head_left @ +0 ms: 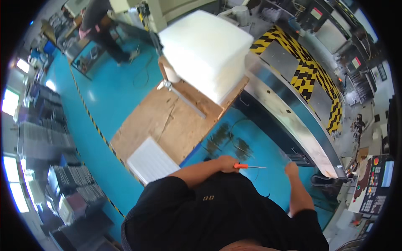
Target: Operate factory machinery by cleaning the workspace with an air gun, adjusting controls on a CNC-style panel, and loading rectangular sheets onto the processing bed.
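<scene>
In front of my body, my left hand [227, 164] is closed round the orange handle of a screwdriver-like tool [241, 166]. Its thin metal shaft points right, toward my other hand. My right hand [292, 168] is raised apart from it, near the low edge of the machine, with its fingers drawn together. Whatever those fingers hold is too small and blurred to make out. To the left stands a wooden-topped workbench [155, 113]. On it lie a metal caliper [184, 99] and, at the near corner, a white ribbed panel [153, 162].
A tall stack of white sheets [205, 50] stands on the bench's far end. Right of me runs a long metal machine front [289, 108] with yellow-black striped tape [305, 75] and a control panel [374, 184]. Stacked plates [75, 180] line the left. Another person [100, 29] stands far left.
</scene>
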The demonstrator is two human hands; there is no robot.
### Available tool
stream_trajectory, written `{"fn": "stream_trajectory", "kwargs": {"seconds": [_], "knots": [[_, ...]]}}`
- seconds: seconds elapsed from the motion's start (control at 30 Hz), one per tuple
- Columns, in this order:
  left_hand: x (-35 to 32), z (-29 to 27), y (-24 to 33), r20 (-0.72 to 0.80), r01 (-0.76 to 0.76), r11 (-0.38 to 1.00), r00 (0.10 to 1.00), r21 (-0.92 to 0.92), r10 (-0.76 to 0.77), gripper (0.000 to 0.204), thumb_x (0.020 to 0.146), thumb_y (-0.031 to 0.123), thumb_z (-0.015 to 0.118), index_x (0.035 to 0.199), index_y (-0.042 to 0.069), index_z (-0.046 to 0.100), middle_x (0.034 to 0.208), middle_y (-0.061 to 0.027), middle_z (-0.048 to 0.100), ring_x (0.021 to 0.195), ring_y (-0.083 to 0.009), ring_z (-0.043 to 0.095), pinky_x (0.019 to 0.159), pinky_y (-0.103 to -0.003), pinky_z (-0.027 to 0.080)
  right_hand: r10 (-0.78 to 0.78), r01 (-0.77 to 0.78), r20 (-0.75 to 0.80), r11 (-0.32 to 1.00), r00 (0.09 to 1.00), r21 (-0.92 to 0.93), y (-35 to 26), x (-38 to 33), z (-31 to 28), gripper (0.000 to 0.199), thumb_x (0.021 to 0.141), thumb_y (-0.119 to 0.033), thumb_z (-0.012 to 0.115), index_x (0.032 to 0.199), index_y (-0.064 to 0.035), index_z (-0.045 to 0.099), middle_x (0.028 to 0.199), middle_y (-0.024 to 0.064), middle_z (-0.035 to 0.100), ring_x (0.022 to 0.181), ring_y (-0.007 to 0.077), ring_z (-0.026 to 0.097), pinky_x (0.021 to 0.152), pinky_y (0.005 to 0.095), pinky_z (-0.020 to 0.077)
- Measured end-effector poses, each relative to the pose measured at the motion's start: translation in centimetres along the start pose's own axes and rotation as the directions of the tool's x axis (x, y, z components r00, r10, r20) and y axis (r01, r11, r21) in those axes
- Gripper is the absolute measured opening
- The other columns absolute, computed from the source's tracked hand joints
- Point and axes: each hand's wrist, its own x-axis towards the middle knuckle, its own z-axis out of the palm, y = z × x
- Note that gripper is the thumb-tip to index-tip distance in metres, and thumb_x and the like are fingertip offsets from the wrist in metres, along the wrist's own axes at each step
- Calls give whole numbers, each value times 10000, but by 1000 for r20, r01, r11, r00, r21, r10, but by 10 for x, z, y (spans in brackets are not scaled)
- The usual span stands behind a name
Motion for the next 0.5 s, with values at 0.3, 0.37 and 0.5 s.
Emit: {"fn": "stream_trajectory", "kwargs": {"seconds": [0.3,0.37,0.5], "knots": [[7,-156,185,-159,-203,60,890,-977,427,868,878,539,633,1511,143,191,1474,-105,352,1367,-273,346,1090,-470,325,-131,359,-372,669,919,650,-179,-98,-182,550,895,-273,623,1373,-49,471,1265,185,585,1112,311,606,965,420,458],[-30,-223,174,-191,-309,460,940,-833,284,873,872,493,660,1508,103,205,1501,-136,330,1360,-295,352,1102,-500,306,58,91,-155,590,986,802,-151,-133,-251,491,847,-228,659,1282,-28,549,1059,131,670,801,250,659,728,355,516],[-81,-379,80,-720,-615,375,580,-694,-382,514,850,72,494,1350,-10,407,1244,-180,519,1111,-315,546,960,-437,453,-409,454,-212,699,888,552,-90,-225,-313,471,766,-377,741,1042,-3,669,794,102,675,645,256,628,611,336,469]]}}
